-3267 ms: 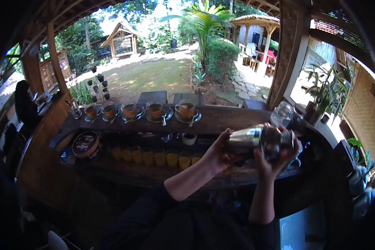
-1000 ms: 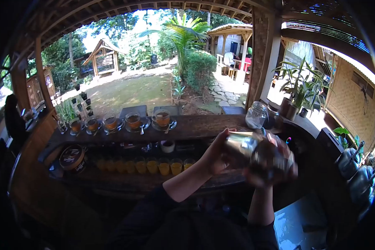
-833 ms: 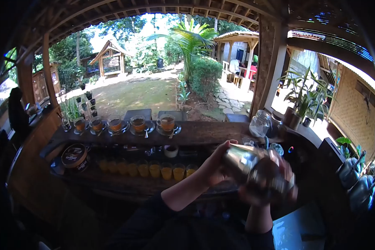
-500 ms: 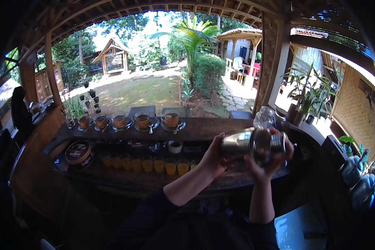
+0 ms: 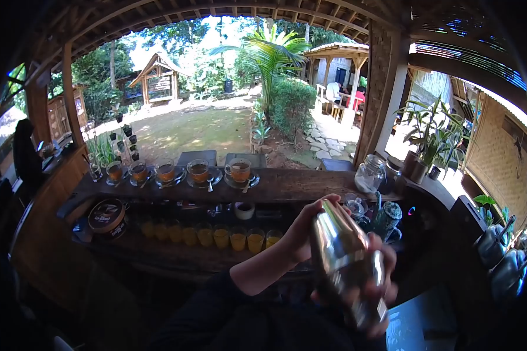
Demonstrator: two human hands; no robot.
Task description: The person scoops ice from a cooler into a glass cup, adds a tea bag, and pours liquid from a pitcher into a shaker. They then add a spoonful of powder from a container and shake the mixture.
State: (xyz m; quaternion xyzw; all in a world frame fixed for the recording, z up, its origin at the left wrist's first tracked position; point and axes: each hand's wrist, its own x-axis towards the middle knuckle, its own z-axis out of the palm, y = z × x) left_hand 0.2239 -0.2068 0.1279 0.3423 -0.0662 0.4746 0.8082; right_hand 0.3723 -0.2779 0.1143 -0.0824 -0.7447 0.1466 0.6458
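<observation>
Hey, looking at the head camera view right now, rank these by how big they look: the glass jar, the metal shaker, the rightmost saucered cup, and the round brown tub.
1. Metal shaker, clearly largest, helped by being nearest the camera
2. Round brown tub
3. Glass jar, narrower than the tub
4. Rightmost saucered cup

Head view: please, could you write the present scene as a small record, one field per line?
Held object: metal shaker, tilted, upper end toward the left
Upper grip: left hand
Lower grip: right hand, motion-blurred
Counter ledge: five glass cups of amber drink, on saucers
Ledge, right end: clear glass jar
Lower shelf: row of yellow-filled glasses; round tub at left
Shaker contents: not visible
</observation>
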